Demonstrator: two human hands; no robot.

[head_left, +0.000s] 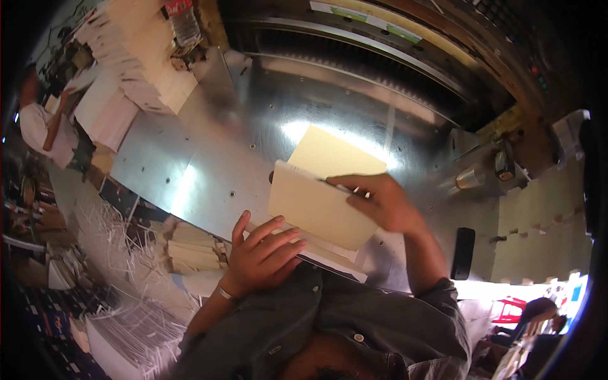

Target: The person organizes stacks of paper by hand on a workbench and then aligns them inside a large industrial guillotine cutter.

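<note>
On the metal table in front of me lies a cream paper block (320, 212), set at an angle. Behind it, partly covered, is another cream sheet or block (339, 152). My right hand (383, 204) grips the block at its far edge, fingers over the edge and thumb on top. My left hand (263, 256) is open with its fingers spread, beside the near left edge of the block. Under the block's near side shows a white strip with a dark edge (335, 261), close to my body; I cannot tell what it is.
A metal worktable (212, 183) spreads around the paper, with a dark slotted machine bar (380, 69) behind. Tall paper stacks (136, 57) and a plastic bottle (183, 25) stand at far left. A black oblong object (464, 253) lies right. Paper strips (136, 335) heap at lower left; another person (47, 130) stands left.
</note>
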